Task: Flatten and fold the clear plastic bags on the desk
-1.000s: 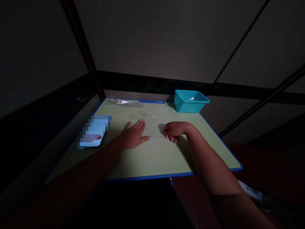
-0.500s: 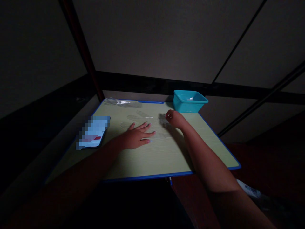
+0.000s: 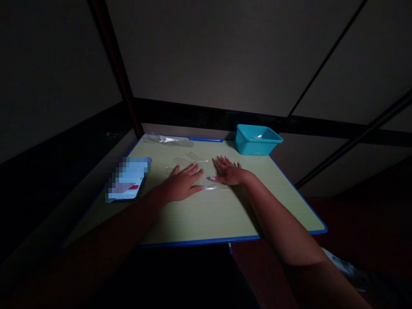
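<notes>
A clear, thin plastic glove [image 3: 208,171] lies flat on the table, its finger-like shapes pointing up and to the left. My left hand [image 3: 183,183] rests palm down on its left part, fingers spread. On its right part my right hand [image 3: 229,172] also lies palm down with the fingers stretched out and the thumb pointing left. Both hands press on the film without gripping it. Parts of the glove are hidden beneath them, and its faint outline is hard to follow.
A pale table [image 3: 199,219] with a blue edge stands against a panelled wall. At its back right is a turquoise basket [image 3: 255,148] with something clear inside. A clear plastic bag [image 3: 169,140] lies at the back left. A phone [image 3: 128,178] with a pixelated screen is at left.
My right hand has come down and toward me from a bent, raised pose and now lies flat on the glove. My left hand stays nearly in place, its fingers slightly closer together.
</notes>
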The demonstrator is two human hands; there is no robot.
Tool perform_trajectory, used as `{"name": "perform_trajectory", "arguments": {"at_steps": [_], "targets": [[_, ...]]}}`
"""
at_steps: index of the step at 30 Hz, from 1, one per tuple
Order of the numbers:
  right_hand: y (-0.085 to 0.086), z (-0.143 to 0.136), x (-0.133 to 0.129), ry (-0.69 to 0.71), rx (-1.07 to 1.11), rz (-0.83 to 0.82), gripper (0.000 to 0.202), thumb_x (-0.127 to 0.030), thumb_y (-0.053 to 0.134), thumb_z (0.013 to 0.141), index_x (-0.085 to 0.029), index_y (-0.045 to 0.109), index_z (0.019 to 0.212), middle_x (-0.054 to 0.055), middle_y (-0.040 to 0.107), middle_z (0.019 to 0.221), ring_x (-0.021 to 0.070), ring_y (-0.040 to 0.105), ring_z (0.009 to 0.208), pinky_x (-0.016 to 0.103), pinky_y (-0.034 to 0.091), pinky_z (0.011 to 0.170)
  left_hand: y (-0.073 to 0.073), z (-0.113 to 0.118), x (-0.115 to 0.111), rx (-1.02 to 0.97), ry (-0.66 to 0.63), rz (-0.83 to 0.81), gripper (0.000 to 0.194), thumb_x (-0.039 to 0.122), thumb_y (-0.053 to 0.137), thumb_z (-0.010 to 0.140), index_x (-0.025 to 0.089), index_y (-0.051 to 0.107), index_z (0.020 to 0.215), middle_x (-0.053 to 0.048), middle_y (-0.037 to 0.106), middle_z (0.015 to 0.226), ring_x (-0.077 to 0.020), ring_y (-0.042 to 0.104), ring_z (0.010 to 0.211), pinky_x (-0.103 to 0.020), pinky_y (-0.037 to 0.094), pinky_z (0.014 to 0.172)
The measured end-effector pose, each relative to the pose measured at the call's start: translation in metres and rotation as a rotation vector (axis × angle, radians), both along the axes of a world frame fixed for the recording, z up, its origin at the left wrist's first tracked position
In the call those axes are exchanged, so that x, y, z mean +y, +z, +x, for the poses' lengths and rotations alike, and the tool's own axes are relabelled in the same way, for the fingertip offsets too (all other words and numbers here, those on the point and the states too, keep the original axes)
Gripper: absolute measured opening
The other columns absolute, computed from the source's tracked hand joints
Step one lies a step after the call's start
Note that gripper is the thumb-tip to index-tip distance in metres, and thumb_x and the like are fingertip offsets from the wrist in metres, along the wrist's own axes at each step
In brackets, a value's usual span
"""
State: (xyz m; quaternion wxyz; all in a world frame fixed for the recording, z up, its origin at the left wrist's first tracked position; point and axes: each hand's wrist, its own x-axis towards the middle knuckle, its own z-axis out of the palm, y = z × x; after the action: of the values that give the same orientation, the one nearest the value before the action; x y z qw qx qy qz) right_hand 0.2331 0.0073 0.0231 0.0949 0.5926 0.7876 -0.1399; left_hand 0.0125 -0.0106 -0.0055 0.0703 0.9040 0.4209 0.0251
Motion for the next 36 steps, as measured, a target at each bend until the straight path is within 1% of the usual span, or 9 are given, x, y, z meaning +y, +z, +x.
{"name": "perform_trajectory", "arguments": {"at_steps": [4,9,15,17,22,25,28,32,36], "targets": [[0.000,-0.003,-0.001,0.042,-0.022,-0.051,0.097,-0.075,0.037,0.076,-0.022,-0.003,0.146,0.008,-0.009,0.152,0.0285,-0.009,0.138,0.063,0.005,0.103,-0.001,-0.001,0.003,0.012,0.083,0.039,0.059,0.049,0.034,0.090,0.022,0.025,0.143,-0.008,0.018,0.151,-0.0237,0.015,0.139,-0.059,0.015,0.105],[-0.003,-0.006,-0.004,0.077,-0.047,-0.061,0.092,-0.071,0.034,0.079,-0.021,-0.003,0.146,0.009,-0.009,0.152,0.0253,-0.006,0.139,0.061,0.004,0.104,0.001,-0.002,0.005,-0.006,0.135,0.058,0.060,0.051,0.035,0.089,0.022,0.029,0.141,-0.009,0.020,0.150,-0.0252,0.016,0.138,-0.058,0.017,0.105],[0.010,-0.014,-0.016,0.122,-0.073,-0.085,0.091,-0.073,0.033,0.078,-0.021,0.003,0.147,0.008,-0.009,0.152,0.0252,-0.011,0.138,0.062,0.003,0.104,0.004,-0.008,0.014,-0.031,0.264,0.114,0.057,0.053,0.038,0.088,0.024,0.038,0.137,-0.011,0.027,0.148,-0.0268,0.021,0.137,-0.057,0.021,0.104],[0.012,-0.014,-0.018,0.123,-0.061,-0.071,0.091,-0.074,0.032,0.078,-0.021,0.005,0.147,0.008,-0.008,0.152,0.0262,-0.010,0.138,0.061,0.003,0.104,0.006,-0.011,0.016,-0.042,0.281,0.117,0.056,0.053,0.038,0.088,0.026,0.039,0.136,-0.011,0.029,0.148,-0.0269,0.021,0.137,-0.057,0.021,0.103],[0.005,-0.010,-0.012,0.041,-0.037,0.027,0.085,-0.070,0.033,0.081,-0.023,0.006,0.147,0.009,-0.003,0.153,0.0275,-0.006,0.139,0.063,0.004,0.103,0.001,-0.010,0.015,-0.040,0.175,0.086,0.059,0.052,0.039,0.087,0.025,0.033,0.139,-0.009,0.025,0.149,-0.0263,0.019,0.138,-0.060,0.014,0.104],[0.001,-0.009,-0.009,0.042,-0.015,0.048,0.081,-0.065,0.036,0.083,-0.024,0.008,0.147,0.010,-0.001,0.153,0.0281,-0.004,0.139,0.064,0.006,0.103,-0.004,-0.006,0.013,-0.021,0.118,0.056,0.063,0.052,0.039,0.086,0.024,0.028,0.142,-0.009,0.022,0.150,-0.0256,0.018,0.138,-0.059,0.011,0.105],[0.002,-0.011,-0.009,0.049,0.012,0.053,0.077,-0.062,0.038,0.085,-0.024,0.012,0.146,0.009,0.002,0.153,0.0284,-0.002,0.139,0.064,0.007,0.102,-0.007,-0.004,0.011,0.016,0.067,0.010,0.068,0.055,0.039,0.085,0.022,0.025,0.143,-0.010,0.018,0.150,-0.0267,0.016,0.138,-0.058,0.012,0.105],[0.005,-0.012,-0.010,0.040,0.047,0.094,0.067,-0.055,0.037,0.088,-0.024,0.020,0.145,0.010,0.007,0.153,0.0277,0.002,0.139,0.064,0.008,0.103,-0.005,-0.005,0.007,0.045,0.035,-0.020,0.072,0.058,0.039,0.084,0.021,0.022,0.144,-0.011,0.016,0.150,-0.0272,0.017,0.138,-0.056,0.012,0.106],[0.001,-0.009,-0.006,0.046,0.086,0.142,0.055,-0.046,0.036,0.092,-0.024,0.031,0.141,0.011,0.017,0.151,0.0273,0.009,0.139,0.065,0.011,0.102,0.000,-0.006,0.001,0.054,0.004,-0.053,0.072,0.057,0.041,0.084,0.022,0.022,0.144,-0.011,0.016,0.150,-0.0258,0.018,0.138,-0.052,0.014,0.107]]}}
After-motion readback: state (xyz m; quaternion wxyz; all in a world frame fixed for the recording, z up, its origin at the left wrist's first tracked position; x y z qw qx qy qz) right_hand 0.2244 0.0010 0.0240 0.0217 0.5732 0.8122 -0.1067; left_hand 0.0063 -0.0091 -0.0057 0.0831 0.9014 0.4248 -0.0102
